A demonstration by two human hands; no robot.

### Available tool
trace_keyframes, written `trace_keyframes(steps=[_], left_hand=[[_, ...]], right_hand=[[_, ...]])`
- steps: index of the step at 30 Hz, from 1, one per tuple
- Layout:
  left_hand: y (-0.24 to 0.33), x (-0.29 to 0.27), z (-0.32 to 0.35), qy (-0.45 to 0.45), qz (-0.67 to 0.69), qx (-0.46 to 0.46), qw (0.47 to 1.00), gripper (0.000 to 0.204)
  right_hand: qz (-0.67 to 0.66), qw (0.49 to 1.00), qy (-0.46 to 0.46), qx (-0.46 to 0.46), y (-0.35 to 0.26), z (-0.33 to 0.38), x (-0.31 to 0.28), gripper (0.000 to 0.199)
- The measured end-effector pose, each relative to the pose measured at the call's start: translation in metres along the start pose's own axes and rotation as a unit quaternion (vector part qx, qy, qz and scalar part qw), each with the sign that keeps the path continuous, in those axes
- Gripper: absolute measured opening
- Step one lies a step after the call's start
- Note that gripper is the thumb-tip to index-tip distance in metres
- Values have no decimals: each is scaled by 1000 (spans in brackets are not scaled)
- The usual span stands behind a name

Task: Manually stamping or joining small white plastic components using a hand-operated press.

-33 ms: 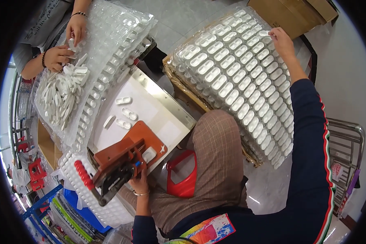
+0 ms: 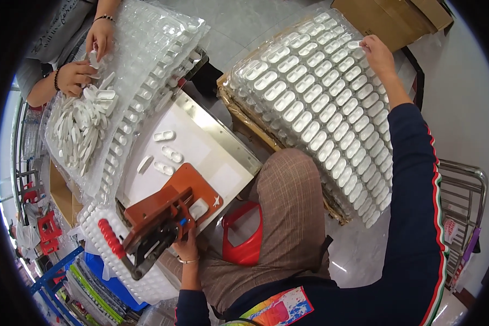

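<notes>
My right hand (image 2: 376, 53) is stretched far out to the upper right, thumb and forefinger pinched on one small white oval plastic shell (image 2: 355, 44). The shell sits at the far top edge of a big clear blister tray filled w/ rows of identical white shells (image 2: 315, 108), which lies tilted on a flat cardboard stack (image 2: 244, 117) beside my right knee.

My left hand (image 2: 186, 249) is low and near my body, fingers curled at the base of an orange-brown hand press w/ a red ribbed handle (image 2: 152, 217); I can't tell if it truly grips or just rests there. The press stands on a white work board w/ a metal edge strip (image 2: 201, 146); a few loose shells (image 2: 165, 152) lie on the board, well apart from my hands.

Judgement: lift the shell straight up out of its pocket, light pinch, so neighbouring pieces and the thin tray don't shift.

Further out: a red plastic stool (image 2: 244, 233) under me; top left, another person's two hands (image 2: 87, 57) work over a heap of white parts (image 2: 81, 127) and more clear trays.
</notes>
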State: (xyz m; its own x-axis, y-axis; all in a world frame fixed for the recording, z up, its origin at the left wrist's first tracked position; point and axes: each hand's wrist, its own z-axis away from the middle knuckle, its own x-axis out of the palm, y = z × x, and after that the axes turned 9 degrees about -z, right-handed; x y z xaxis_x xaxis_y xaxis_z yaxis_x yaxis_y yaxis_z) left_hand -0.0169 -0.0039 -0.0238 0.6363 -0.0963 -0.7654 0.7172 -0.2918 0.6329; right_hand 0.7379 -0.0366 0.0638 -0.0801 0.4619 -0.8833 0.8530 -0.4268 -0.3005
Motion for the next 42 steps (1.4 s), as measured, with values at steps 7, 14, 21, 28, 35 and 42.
trace_keyframes(steps=[7,14,21,28,35,42], left_hand=[[-12,7,2,5,-37,-28,999,27],[17,-2,-4,8,-47,-5,999,29],[24,8,-11,-7,-29,-18,999,36],[25,-5,-11,34,-66,-4,997,30],[14,-22,13,40,17,48,998,39],[2,-31,44,50,17,86,995,28]], right_hand=[[117,983,-52,-129,7,-21,5,7],[103,994,-25,-32,8,-12,25,23],[-353,935,-32,-3,-100,-14,-13,32],[-484,783,-139,-367,-389,69,-173,75],[-496,625,-180,-575,-521,128,-242,73],[-465,613,-158,-619,-557,159,-270,72]])
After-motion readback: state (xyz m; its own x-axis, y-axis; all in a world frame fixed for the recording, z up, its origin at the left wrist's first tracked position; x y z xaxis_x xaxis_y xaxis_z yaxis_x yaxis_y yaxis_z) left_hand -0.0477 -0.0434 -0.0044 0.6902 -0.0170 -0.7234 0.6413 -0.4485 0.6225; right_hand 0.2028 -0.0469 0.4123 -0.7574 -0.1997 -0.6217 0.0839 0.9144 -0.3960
